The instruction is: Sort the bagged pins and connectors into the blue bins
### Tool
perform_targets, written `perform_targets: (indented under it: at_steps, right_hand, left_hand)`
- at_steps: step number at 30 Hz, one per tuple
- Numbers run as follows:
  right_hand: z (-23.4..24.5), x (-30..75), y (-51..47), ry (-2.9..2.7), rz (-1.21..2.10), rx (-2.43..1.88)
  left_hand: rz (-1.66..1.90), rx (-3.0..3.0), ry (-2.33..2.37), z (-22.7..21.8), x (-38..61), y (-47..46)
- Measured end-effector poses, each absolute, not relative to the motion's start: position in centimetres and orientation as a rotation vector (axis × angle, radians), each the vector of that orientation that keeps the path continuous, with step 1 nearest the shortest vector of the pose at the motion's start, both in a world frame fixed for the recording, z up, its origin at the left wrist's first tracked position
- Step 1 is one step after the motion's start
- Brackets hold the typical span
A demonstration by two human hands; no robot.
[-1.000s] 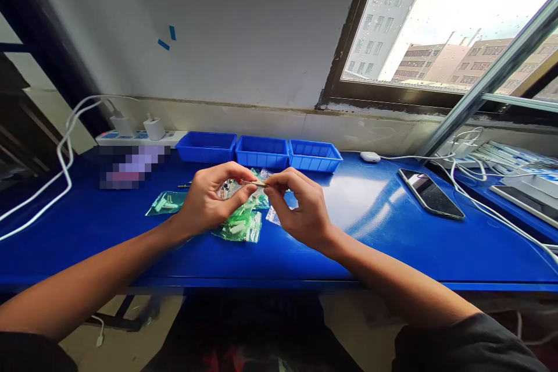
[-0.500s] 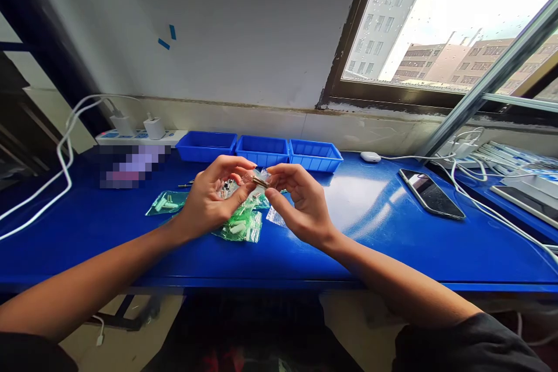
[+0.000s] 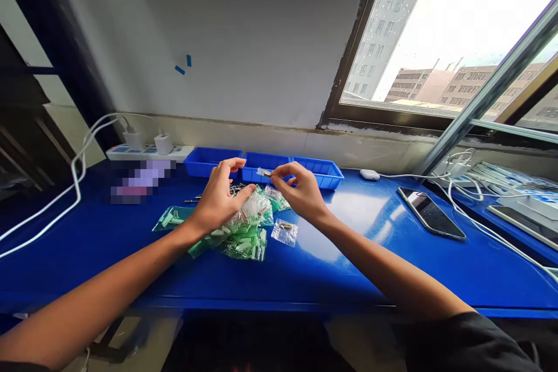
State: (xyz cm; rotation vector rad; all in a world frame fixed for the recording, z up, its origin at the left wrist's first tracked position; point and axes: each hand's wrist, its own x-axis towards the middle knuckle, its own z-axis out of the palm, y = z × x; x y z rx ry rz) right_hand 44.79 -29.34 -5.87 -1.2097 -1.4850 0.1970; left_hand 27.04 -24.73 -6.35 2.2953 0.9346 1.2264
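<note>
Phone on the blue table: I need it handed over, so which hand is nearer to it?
Right. The right hand, pinching a small packet, is left of the phone; the left hand is farther left, by the green bags.

It looked like a small-parts assembly workshop. A glossy blue surface (image 3: 370, 256) beside a rain-spotted window (image 3: 436, 40) carried a row of three open blue plastic bins (image 3: 320, 167) and a heap of small green and clear plastic parts bags (image 3: 244, 241). A white power strip with chargers (image 3: 148, 152) lay along the wall.

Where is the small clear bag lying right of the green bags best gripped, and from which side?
Probably its right edge, pinched from the right and above: the small clear bag lies flat, its left side close to the green bags, its right side bordered by bare table.
</note>
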Motion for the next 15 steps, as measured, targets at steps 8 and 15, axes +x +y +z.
perform_targets:
  at_steps: [8,15]
  right_hand:
    - [-3.8,47.7,-20.0,-1.502,0.044,-1.807]
    - [-4.5,50.1,-24.7,-1.488,-0.093,-1.702]
  left_hand:
    - [0.720,2.615,1.096,-6.4,26.3,-22.9]
    - [0.604,2.665,1.189,-6.1,25.3,-21.3]
